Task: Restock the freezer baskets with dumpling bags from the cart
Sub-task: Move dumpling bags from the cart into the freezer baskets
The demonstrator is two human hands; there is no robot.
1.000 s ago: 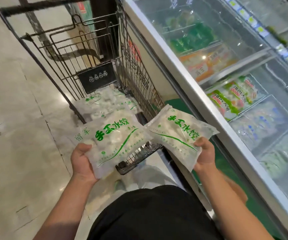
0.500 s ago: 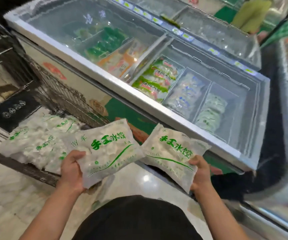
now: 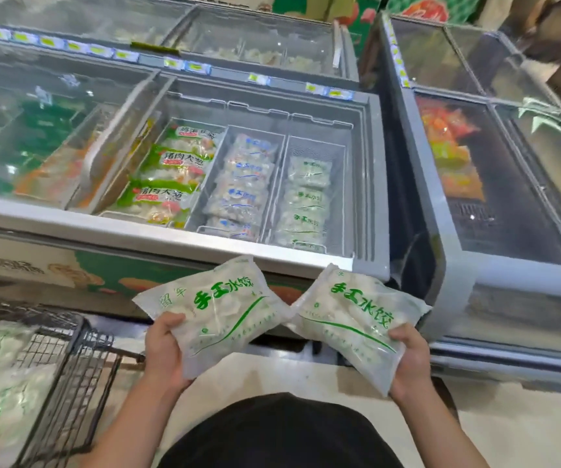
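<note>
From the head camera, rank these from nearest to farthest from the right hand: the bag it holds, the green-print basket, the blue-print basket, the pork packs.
From the right hand:
1. Bag it holds, in its grip.
2. Green-print basket, freezer's right end.
3. Blue-print basket, middle.
4. Pork packs, left of both.

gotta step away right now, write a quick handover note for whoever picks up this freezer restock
Left hand: grips one dumpling bag by its near corner, held in the air short of the freezer.
Right hand: grips a second dumpling bag the same way.
Freezer: the lid is slid open over three baskets. The right basket holds a row of bags with matching green print.
Cart: at the left, more of the same bags lie inside.
Done: two bags lifted out and brought to the freezer's front.
Left: probably set both in the right basket, then go back to the cart for the rest.
</note>
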